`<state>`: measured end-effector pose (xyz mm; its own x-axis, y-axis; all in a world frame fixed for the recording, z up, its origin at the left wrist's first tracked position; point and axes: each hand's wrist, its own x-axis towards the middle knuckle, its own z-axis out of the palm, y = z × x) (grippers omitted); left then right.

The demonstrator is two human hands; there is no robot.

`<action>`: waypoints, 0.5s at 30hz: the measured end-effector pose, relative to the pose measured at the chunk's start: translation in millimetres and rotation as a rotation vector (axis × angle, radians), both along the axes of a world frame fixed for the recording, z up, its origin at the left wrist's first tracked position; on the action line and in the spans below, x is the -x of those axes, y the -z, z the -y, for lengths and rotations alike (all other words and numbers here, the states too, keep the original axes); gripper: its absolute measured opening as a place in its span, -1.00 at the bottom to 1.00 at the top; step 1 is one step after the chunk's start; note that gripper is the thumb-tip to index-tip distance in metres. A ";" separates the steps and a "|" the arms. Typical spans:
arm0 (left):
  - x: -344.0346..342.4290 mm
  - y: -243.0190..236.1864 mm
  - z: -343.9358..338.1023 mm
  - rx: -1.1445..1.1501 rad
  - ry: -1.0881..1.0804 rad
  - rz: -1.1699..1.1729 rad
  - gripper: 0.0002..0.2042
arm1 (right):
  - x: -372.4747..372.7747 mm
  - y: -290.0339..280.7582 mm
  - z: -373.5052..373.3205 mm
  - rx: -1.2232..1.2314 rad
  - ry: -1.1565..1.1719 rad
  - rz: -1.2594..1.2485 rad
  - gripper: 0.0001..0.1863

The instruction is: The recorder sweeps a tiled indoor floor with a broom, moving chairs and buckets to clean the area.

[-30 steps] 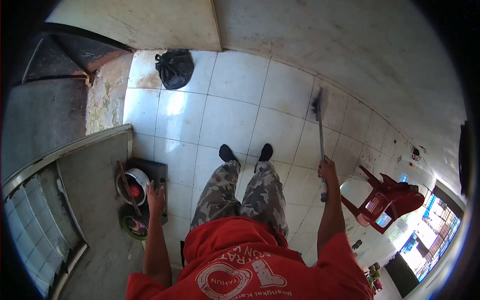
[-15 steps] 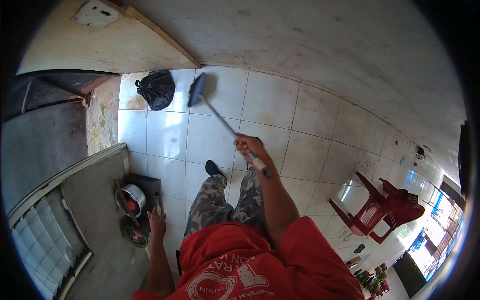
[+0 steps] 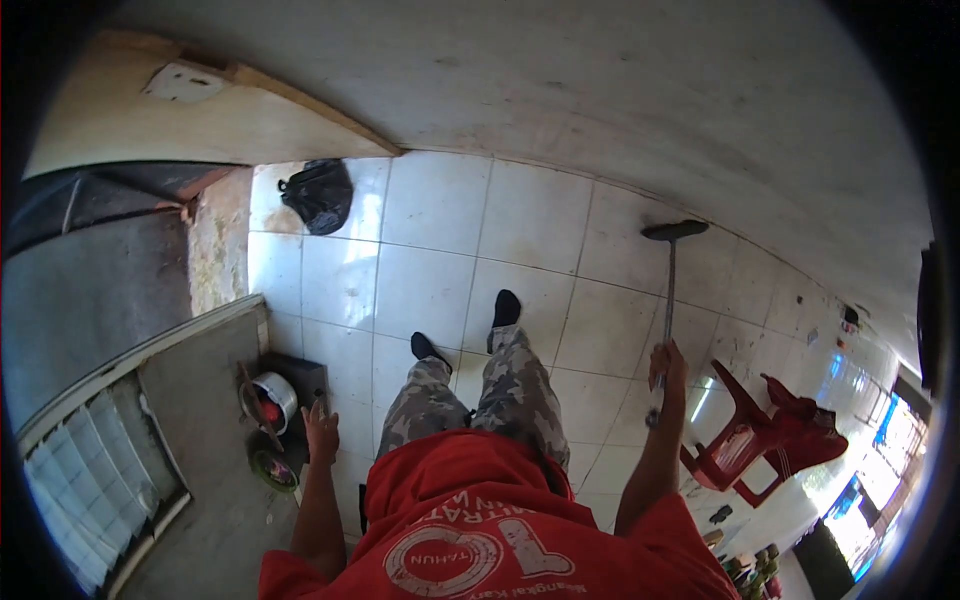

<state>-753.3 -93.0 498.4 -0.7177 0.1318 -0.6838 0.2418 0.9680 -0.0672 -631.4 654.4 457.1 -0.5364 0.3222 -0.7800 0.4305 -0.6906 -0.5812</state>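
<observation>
In my right hand is the handle of a broom, with the fingers wrapped round it. The broom's dark, wide head rests on the white tiles close to the wall, far right of my feet. Empty, my left hand hangs low at my left side with its fingers stretched out. Beside it are a silver metal pot with something red inside and a green-rimmed bowl.
A tied black plastic bag lies on the floor at the far left. To the right is a red plastic chair. A long grey wall bounds the tiles at the far side. A louvred window panel is at left.
My right hand has swung the broom from near the black bag to the right, along the wall toward the red chair. My left hand stays low at my side, fingers apart.
</observation>
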 end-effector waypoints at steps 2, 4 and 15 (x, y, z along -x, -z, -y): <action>10.4 -16.3 -41.5 0.182 0.140 0.131 -0.53 | -32.1 -12.1 19.2 -0.089 0.035 0.061 -0.67; 1.2 -22.6 -49.3 -0.236 -0.565 -0.167 -0.49 | -7.7 -63.1 54.3 0.140 0.006 0.306 -0.71; 37.6 -70.2 -144.3 -0.490 -0.819 -0.189 -0.46 | 241.0 98.3 209.7 -0.947 -1.291 -0.121 -0.54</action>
<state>-790.9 51.3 568.7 -0.8063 -0.2182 -0.5499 -0.4925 0.7626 0.4195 -872.4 444.6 358.8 -0.8602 -0.0539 -0.5072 0.3339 0.6920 -0.6400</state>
